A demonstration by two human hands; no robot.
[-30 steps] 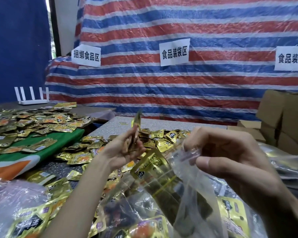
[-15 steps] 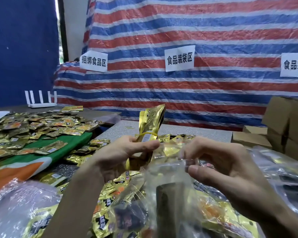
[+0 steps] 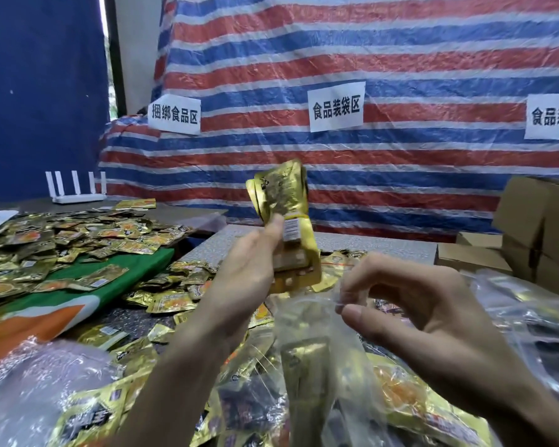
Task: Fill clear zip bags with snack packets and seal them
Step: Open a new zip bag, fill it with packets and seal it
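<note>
Left hand (image 3: 246, 279), fingers gripping packets (image 3: 283, 204), has risen above bag (image 3: 299, 321). Right hand (image 3: 433, 317) fingers pinch bag rim. Insertion looks due next.

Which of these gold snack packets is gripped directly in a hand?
The upright gold packets in the left hand; the rest lie on the tables or inside clear bags.

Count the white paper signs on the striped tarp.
3. Left sign sits by the left edge of the striped tarp; middle sign is near the centre; right sign is cut off by the frame edge. Others may lie out of frame.
</note>
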